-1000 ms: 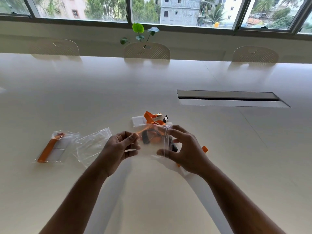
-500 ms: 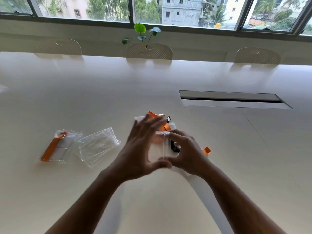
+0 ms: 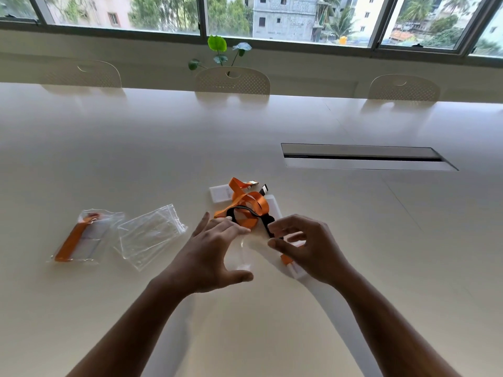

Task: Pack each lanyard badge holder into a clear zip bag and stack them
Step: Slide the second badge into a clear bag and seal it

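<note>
My left hand (image 3: pixel 212 254) is spread with straight fingers over a faint clear zip bag (image 3: pixel 244 253) that hangs between my hands. My right hand (image 3: pixel 307 246) has curled fingers, and its thumb and forefinger pinch the bag's right edge, close to a black strap (image 3: pixel 268 223). What the bag holds is hard to make out. Just behind lies a tangle of orange and black lanyards (image 3: pixel 246 204) with white badge holders (image 3: pixel 220 193). One packed bag with an orange lanyard (image 3: pixel 76 236) lies at the left, next to a pile of empty zip bags (image 3: pixel 149 235).
The white table (image 3: pixel 136 148) has a long cable slot (image 3: pixel 364 158) at the right. Three pale chairs (image 3: pixel 232 80) stand along the far edge. A green plant (image 3: pixel 217 44) sits below the windows.
My left hand let go of its pinch on the bag and opened, sweeping flat across it. My right hand kept hold at the bag's right edge. The lanyard pile is now uncovered.
</note>
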Demonstrator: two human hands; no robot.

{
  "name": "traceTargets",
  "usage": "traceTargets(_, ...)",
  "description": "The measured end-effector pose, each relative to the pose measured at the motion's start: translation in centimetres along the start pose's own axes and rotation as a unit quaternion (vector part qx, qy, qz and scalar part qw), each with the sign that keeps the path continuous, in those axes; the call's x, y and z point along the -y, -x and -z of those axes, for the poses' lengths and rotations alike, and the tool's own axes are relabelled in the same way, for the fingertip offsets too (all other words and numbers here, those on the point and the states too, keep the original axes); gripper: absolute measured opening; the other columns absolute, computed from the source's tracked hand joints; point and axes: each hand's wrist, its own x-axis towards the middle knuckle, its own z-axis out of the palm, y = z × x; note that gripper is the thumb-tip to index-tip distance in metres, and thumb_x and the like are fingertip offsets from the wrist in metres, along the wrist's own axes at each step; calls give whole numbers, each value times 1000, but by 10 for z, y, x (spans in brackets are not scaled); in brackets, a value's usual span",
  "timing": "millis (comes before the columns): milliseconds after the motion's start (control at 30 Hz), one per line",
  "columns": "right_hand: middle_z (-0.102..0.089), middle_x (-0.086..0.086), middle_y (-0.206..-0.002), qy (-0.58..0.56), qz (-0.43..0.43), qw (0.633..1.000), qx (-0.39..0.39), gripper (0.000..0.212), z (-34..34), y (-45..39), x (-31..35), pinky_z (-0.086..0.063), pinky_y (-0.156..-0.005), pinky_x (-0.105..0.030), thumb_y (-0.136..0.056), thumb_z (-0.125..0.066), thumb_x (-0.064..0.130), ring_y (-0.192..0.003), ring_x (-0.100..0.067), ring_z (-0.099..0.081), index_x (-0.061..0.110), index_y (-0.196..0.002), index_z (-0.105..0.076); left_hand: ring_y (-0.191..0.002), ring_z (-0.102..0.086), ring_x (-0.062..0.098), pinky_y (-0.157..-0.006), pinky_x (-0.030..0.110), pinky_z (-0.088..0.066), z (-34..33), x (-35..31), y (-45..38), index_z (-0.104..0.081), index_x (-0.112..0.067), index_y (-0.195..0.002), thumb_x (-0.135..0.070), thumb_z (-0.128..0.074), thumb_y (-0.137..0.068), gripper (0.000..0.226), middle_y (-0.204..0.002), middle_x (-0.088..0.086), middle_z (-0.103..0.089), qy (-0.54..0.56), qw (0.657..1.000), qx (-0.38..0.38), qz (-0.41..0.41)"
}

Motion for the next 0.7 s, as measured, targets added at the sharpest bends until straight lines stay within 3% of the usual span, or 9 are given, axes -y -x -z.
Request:
traceTargets(167, -78, 21, -90, 21, -84, 992, -91, 11, 28, 4, -19, -55, -64, -14, -86, -82, 30, -81, 1, -74, 32, -96, -79, -155, -7, 14, -124, 30, 9, -15, 2, 1, -27, -29, -157, -79, -68, -70, 109, -161, -7, -25, 9, 998, 57, 27)
traceTargets(300, -75, 22, -83, 99, -141, 970, -174, 8, 49, 10, -38, -56, -69, -23, -89, -78, 24, -76, 2, -72, 30, -94, -80, -155, -1, 16, -126, 36, -10, -21, -14, -4, -19, -27, -159, -80, -64, -73, 111, -166, -8, -7, 59, 997, 24, 35)
traceTargets(433, -77, 13, -84, 156, -193, 955, -165, 11, 60, 15, -56, -54, -75, -27, -90, -76, 26, -81, -8, -74, 24, -100, -80, -153, -14, 14, -126, 35, -19, -34, -47, -19, -33, -23, -154, -71, -63, -82, 92, -164, -5, -21, 66, 997, -30, 0)
traceTargets(567, -79, 3, -96, 207, -237, 943, -109, 20, 61, 16, -65, -53, -80, -29, -90, -75, 34, -89, -17, -73, 22, -106, -80, -149, -26, 16, -123, 34, -26, -58, -81, -40, -39, -20, -150, -65, -65, -84, 84, -160, -2, -33, 62, 998, -17, -27)
traceTargets(700, -79, 8, -89, 248, -231, 937, -83, 18, 61, 13, -65, -54, -70, -29, -91, -72, 39, -80, -14, -71, 26, -98, -81, -144, -34, 19, -119, 34, -31, -82, -100, -58, -37, -20, -150, -62, -66, -85, 83, -154, 1, -41, 30, 999, 3, -13)
